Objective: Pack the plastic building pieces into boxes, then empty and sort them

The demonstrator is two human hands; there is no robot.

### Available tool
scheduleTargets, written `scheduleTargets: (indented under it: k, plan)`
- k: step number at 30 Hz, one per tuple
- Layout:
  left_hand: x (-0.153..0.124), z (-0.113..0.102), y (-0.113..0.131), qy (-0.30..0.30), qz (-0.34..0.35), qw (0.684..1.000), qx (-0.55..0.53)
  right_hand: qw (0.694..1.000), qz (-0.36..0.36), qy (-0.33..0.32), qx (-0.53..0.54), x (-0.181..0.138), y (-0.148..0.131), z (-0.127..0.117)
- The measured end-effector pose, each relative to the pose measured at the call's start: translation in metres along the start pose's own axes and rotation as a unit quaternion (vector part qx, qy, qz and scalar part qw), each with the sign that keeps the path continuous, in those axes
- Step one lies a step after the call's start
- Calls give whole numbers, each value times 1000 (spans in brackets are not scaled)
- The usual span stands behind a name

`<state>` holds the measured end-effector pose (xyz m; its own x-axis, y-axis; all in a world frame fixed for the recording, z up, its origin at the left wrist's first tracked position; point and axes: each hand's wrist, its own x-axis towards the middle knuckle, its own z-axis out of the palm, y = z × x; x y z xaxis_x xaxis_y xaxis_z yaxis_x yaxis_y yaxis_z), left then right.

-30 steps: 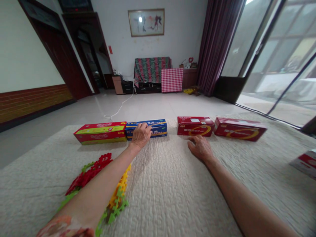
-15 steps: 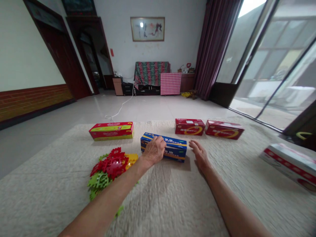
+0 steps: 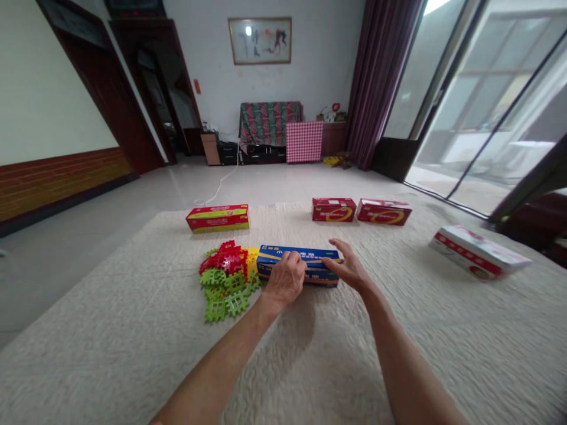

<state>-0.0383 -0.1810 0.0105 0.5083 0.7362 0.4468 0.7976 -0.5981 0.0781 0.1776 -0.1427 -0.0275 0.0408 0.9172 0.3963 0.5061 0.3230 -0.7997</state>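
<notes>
A long blue box (image 3: 316, 274) with yellow stripes and white lettering lies on a cream quilted cover. My left hand (image 3: 287, 276) is closed, its curled fingers on the box's upper front edge; their tips are partly hidden. At the box's right end is my right hand (image 3: 349, 268), open, thumb reaching over the top edge and fingers spread behind the corner. Left of the box lies a heap of interlocking plastic pieces: red pieces (image 3: 228, 260), green pieces (image 3: 224, 293) and yellow pieces (image 3: 252, 258), the yellow ones close against the box's left end.
Behind the heap lies a red and yellow-green box (image 3: 218, 219). Two red boxes (image 3: 333, 210) (image 3: 383, 212) stand side by side farther back. A white and red box (image 3: 479, 252) lies at the right. The quilted cover's (image 3: 110, 283) far edge borders a tiled floor (image 3: 266, 183).
My right hand has moved in to the blue box's right end, its thumb now over the top edge. My left hand stays on the box. The whole view has shifted slightly.
</notes>
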Motion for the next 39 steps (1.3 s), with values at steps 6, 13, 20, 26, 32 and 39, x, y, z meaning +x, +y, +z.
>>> scheduleTargets:
  k: [6, 13, 20, 26, 32, 39]
  plan:
    - [-5, -11, -34, 96, -67, 991, -67, 988, -69, -87, -107, -2, -23, -10]
    - [-10, -17, -99, 2, -96, 983, -157, 948, -89, -194, -235, 7, -63, -16]
    - [-8, -18, -115, -42, -96, 976, -191, 950, -80, -184, -239, 25, -59, -6]
    - [-9, -23, -113, -69, -69, 977, -188, 953, -80, -191, -222, 23, -56, -4]
    - [-11, -21, -115, -76, -56, 978, -185, 951, -102, -203, -212, 22, -56, -5]
    - [-11, -18, -113, -52, -59, 983, -169, 945, -134, -208, -213, 24, -65, -7]
